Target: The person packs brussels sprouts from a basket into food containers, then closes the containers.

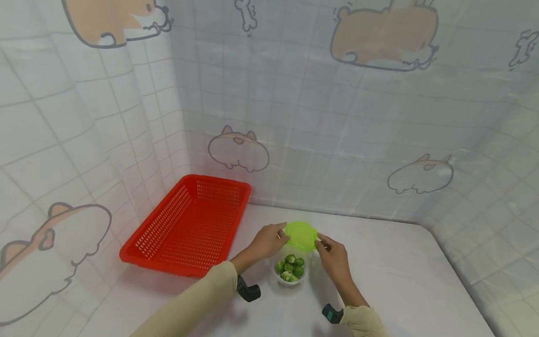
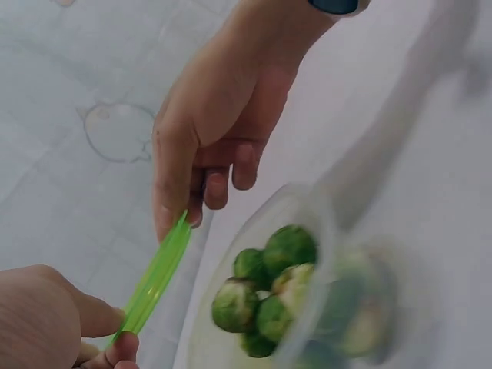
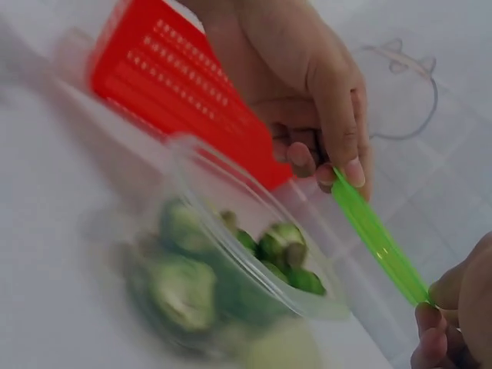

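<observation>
A bright green round lid (image 1: 301,235) is held up by both hands, just beyond a clear plastic bowl (image 1: 288,283). My left hand (image 1: 268,240) pinches the lid's left edge between thumb and fingers. On the opposite edge, my right hand (image 1: 334,256) pinches it the same way. Several Brussels sprouts (image 1: 289,267) fill the uncovered bowl, which stands on the white table. In the left wrist view the lid (image 2: 156,277) appears nearly edge-on, apart from the bowl's rim (image 2: 311,307).
A red perforated plastic basket (image 1: 198,224) sits left of the bowl, near the back wall. White sheeting (image 1: 320,117) with a grid and cartoon dogs hangs behind and beside the table (image 1: 391,271). Dark wrist devices (image 1: 248,290) are worn at both sleeves.
</observation>
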Available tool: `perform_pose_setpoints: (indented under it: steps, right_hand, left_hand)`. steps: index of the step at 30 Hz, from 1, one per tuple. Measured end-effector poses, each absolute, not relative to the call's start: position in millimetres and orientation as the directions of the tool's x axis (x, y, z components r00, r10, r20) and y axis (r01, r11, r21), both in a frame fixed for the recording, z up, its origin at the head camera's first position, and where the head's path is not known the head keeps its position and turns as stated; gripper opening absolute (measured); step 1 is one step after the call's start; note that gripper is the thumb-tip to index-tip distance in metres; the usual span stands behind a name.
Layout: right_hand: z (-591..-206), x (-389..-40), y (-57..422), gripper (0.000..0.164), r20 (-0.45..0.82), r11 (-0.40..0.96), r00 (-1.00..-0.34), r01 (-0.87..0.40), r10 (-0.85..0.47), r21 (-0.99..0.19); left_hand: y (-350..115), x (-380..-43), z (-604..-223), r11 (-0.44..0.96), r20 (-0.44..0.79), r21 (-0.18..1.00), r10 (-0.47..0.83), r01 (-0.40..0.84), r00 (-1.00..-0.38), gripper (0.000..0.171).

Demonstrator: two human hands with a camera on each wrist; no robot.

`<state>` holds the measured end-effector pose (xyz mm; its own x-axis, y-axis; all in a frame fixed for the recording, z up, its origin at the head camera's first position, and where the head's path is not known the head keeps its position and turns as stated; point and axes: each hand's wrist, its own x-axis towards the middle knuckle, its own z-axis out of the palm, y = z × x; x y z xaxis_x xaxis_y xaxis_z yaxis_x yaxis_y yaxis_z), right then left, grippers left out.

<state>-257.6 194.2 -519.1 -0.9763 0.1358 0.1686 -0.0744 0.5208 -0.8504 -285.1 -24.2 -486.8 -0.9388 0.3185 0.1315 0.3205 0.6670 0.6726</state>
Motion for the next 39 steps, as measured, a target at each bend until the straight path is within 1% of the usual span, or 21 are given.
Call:
perform_pose_setpoints:
  steps: [6, 13, 20, 27, 34, 36, 39]
  right_hand:
    - [-520.5, -234.6, 183.7, 0.034, 0.162, 0.489, -0.975, -0.069, 0.151, -0.870]
    - [-529.5, -217.0, 175.2, 0.029, 0.111, 0.480, -0.977, -0.012, 0.180, -0.877]
    - [-534.6, -208.4, 170.5, 0.029, 0.104, 0.506, -0.981, -0.008, 0.161, -0.863]
    - [-536.4, -204.1, 167.9, 0.032, 0.111, 0.523, -0.985, -0.024, 0.136, -0.852]
    - [-541.9, -204.7, 168.0, 0.032, 0.127, 0.545, -0.982, -0.030, 0.141, -0.838]
    - [-542.6, -204.5, 168.1, 0.033, 0.109, 0.535, -0.984, -0.018, 0.139, -0.844]
    - [-543.0, -204.6, 167.8, 0.037, 0.025, 0.489, -0.989, 0.052, 0.149, -0.871]
  left_hand:
    - [-35.2, -256.9, -492.6, 0.650, 0.175, 0.682, 0.301, 0.336, -0.937, 0.052]
    - [-43.2, -236.3, -504.8, 0.621, 0.218, 0.699, 0.288, 0.356, -0.932, 0.050]
    - [-49.7, -230.8, -517.8, 0.629, 0.260, 0.672, 0.294, 0.391, -0.920, 0.046]
    - [-52.6, -228.0, -521.6, 0.631, 0.274, 0.663, 0.295, 0.402, -0.915, 0.044]
    - [-53.2, -227.5, -523.8, 0.706, 0.260, 0.603, 0.266, 0.372, -0.928, 0.041]
    - [-53.5, -228.3, -526.1, 0.709, 0.249, 0.612, 0.249, 0.351, -0.936, 0.040]
    - [-53.5, -229.7, -529.2, 0.674, 0.223, 0.673, 0.209, 0.305, -0.952, 0.041]
